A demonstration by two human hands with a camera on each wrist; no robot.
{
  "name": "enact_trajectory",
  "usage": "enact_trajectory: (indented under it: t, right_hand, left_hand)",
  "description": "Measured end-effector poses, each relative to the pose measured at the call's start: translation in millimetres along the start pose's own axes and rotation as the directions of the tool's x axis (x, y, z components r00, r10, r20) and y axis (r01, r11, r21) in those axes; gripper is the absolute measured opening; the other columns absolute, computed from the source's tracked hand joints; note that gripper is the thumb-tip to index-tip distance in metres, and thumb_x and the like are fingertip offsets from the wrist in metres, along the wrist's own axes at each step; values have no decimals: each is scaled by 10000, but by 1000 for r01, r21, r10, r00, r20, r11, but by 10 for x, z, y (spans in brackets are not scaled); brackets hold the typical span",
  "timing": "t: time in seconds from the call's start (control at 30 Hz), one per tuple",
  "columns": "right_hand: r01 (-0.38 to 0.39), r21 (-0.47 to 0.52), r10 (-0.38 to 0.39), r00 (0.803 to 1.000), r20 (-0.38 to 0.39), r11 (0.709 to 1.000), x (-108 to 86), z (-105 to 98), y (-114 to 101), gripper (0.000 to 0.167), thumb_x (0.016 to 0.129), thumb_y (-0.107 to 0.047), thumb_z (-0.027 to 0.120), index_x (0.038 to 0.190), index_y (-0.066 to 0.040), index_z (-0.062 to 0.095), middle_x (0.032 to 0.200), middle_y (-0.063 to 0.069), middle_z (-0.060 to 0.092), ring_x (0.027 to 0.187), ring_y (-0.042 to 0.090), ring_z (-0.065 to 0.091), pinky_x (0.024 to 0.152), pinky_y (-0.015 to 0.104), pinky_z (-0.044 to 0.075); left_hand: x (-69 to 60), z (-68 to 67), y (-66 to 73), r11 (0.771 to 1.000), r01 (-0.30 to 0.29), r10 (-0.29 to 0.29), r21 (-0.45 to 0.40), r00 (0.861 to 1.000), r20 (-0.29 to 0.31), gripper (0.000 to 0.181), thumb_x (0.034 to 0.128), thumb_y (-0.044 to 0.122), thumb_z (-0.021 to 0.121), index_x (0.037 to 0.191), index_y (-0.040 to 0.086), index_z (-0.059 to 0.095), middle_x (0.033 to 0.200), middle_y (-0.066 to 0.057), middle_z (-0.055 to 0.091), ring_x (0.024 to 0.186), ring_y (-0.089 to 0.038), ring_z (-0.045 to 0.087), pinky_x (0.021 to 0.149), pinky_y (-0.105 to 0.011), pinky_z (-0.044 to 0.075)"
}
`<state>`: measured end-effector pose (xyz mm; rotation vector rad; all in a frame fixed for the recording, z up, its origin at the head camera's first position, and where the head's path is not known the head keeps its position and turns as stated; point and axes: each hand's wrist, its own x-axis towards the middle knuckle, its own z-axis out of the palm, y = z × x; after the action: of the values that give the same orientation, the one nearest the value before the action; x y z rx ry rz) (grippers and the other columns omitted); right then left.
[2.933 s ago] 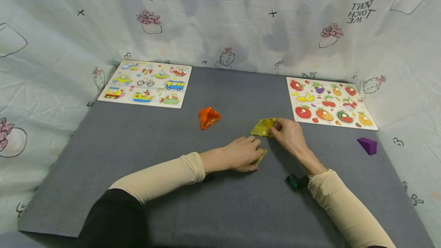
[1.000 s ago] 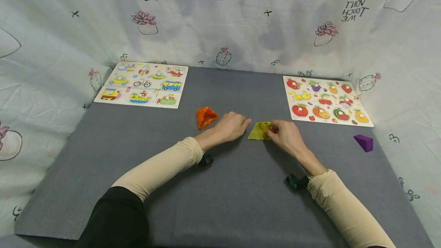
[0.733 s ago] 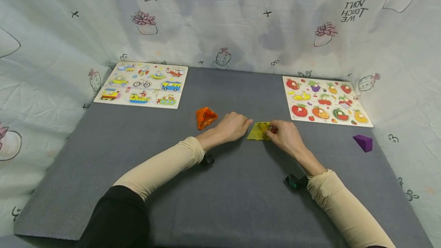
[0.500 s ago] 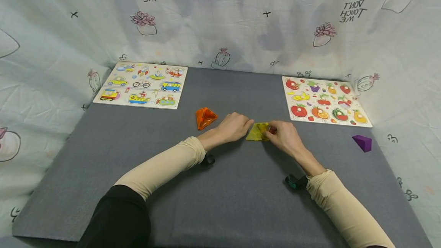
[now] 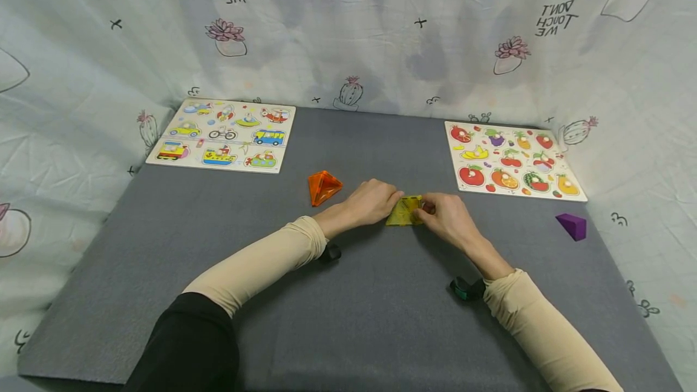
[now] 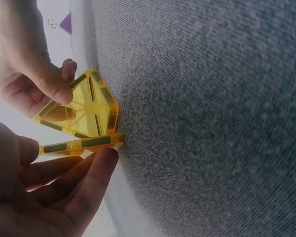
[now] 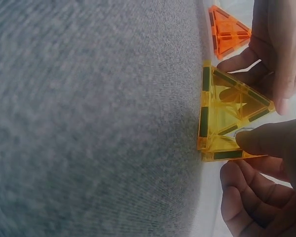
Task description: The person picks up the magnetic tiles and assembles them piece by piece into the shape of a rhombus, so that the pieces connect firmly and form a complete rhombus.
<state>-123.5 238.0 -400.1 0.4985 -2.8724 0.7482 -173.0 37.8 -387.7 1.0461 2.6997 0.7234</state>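
Yellow tiles (image 5: 404,212) are fingertip-pinched by left hand (image 5: 370,202) and right hand (image 5: 449,218), held directly between the two, lower ends touching, neither hand nearer.

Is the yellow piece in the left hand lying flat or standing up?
Standing up. The left wrist view shows the yellow piece edge-on, rising from the grey table, pinched by the left hand.

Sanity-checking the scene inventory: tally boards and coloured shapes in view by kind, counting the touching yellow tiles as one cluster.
Picture boards: 2 (vehicle board, fruit board)
Orange pyramid: 1
Purple block: 1
Yellow tile cluster: 1
Total: 5
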Motion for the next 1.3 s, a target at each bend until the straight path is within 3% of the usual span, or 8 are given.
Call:
enact_trajectory:
  t: [0.23, 0.53, 0.73, 0.93, 1.13, 1.3]
  right_hand:
    - [3, 4, -3, 1000, -3, 1000, 0, 7, -3, 79, 845, -109, 728, 855, -31, 716, 731, 79, 706, 627, 151, 627, 574, 301, 490]
    - [-3, 9, 3, 1000, -21, 1000, -12, 17, -8, 67, 834, -95, 722, 853, -31, 718, 703, 62, 696, 594, 118, 598, 551, 260, 463]
    - [-13, -1, 13, 1000, -9, 1000, -12, 11, -17, 55, 828, -75, 699, 834, -21, 708, 702, 73, 696, 604, 135, 612, 558, 276, 474]
    - [-10, 7, 10, 1000, -11, 1000, -15, 16, -15, 112, 854, -108, 713, 903, -9, 731, 727, 74, 702, 617, 127, 609, 564, 270, 473]
    - [-12, 23, 12, 1000, -10, 1000, -15, 38, -23, 201, 891, -222, 722, 941, -30, 756, 771, 68, 719, 639, 113, 610, 578, 259, 470]
    - [-3, 19, 3, 1000, -4, 1000, -16, 38, -34, 189, 883, -202, 731, 959, -31, 755, 749, 56, 705, 614, 93, 581, 569, 256, 459]
  left_hand:
    - [0, -6, 19, 1000, 13, -12, -21, 1000, 28, 417, 1066, 304, 394, 866, 87, 690, 605, 37, 441, 481, -77, 382, 465, -193, 302]
    - [-27, 4, 20, 998, 41, -38, -47, 996, 77, 355, 1051, 346, 426, 1004, 90, 668, 701, 2, 560, 492, -76, 440, 455, -201, 340]
    - [-42, 10, 20, 1000, 15, -16, 17, 997, 78, 344, 984, 361, 569, 1089, 50, 670, 804, -12, 637, 551, -74, 478, 481, -193, 371]
    - [-49, 19, 24, 999, -9, 5, 41, 995, 105, 330, 938, 368, 650, 1079, 70, 660, 826, -16, 623, 608, -99, 493, 502, -208, 375]
    - [-51, 31, 22, 997, -33, 27, 68, 996, 83, 258, 957, 265, 635, 1110, 60, 664, 973, -60, 697, 736, -125, 597, 608, -237, 465]
    - [-51, 33, 15, 998, -23, 18, 65, 996, 82, 195, 967, 230, 617, 1051, 59, 657, 894, -48, 683, 658, -112, 551, 548, -214, 410]
